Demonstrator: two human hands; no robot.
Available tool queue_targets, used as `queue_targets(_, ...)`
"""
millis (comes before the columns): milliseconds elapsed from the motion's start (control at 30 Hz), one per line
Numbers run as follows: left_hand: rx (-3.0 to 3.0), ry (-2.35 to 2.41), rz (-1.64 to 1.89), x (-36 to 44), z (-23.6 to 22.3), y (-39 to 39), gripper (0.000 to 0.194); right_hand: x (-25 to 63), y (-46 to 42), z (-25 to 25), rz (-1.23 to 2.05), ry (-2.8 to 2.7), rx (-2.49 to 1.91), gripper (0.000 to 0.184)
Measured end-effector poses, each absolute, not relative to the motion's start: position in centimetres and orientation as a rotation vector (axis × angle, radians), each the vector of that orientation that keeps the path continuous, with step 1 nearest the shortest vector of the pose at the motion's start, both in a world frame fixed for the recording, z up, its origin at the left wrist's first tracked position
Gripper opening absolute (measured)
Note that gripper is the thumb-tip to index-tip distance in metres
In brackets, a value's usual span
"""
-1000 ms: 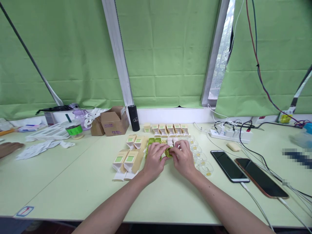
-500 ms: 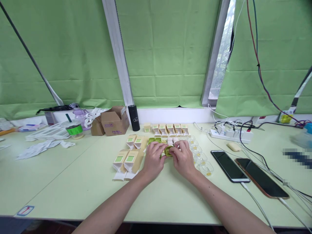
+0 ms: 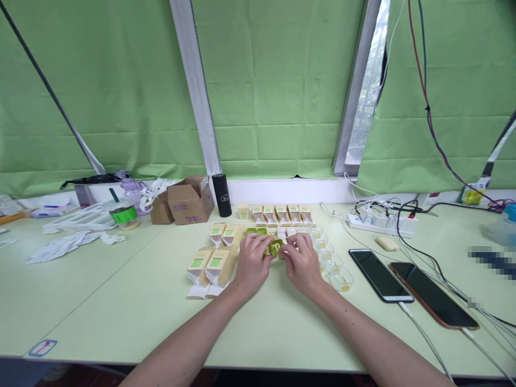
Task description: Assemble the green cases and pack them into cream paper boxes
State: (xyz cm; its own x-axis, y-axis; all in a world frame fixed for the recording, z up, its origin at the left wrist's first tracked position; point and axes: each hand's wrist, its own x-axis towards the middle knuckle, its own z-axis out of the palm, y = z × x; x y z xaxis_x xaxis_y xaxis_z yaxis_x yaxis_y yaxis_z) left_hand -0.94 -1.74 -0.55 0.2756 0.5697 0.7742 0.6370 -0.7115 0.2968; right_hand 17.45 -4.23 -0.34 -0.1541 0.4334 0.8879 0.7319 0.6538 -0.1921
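At the frame's left, an iced-drink cup (image 3: pixel 124 214) stands near an open cardboard box (image 3: pixel 191 206). Small paper cartons (image 3: pixel 221 264) lie left of centre. At centre, the left hand (image 3: pixel 253 264) grasps a green plastic cup (image 3: pixel 276 246); the right hand (image 3: pixel 302 262) touches its right edge, grip unclear. Clear plastic cups (image 3: pixel 332 259) follow, then two smartphones (image 3: pixel 381 275) at lower right.

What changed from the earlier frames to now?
The green cup shifted slightly left and turned, showing more of its inside; another person's hand at far left went out of view. The left hand and right hand remain at the cup; cartons and phones stayed put.
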Motion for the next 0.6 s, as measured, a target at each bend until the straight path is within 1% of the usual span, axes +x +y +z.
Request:
queue_targets(167,-2.342,-1.372,-1.557,-1.5,-0.3,-1.0,0.046,17.2,-4.5,-0.3,-0.326,-1.793,-0.909,0.021)
queue_targets(300,-2.229,-1.418,-1.666,-1.5,0.1,-1.0,0.045,17.2,-4.2,-0.5,-0.288,-1.837,-0.900,0.024)
queue_targets(467,-2.174,-1.425,-1.764,-1.4,0.3,-1.3,0.045,17.2,-3.2,-1.6,-0.287,-1.908,-1.042,0.021)
queue_targets(600,-2.182,-1.471,-1.795,-1.3,0.4,-1.3,0.045,16.8,-2.6,-2.5,-0.352,-2.008,-1.185,0.020)
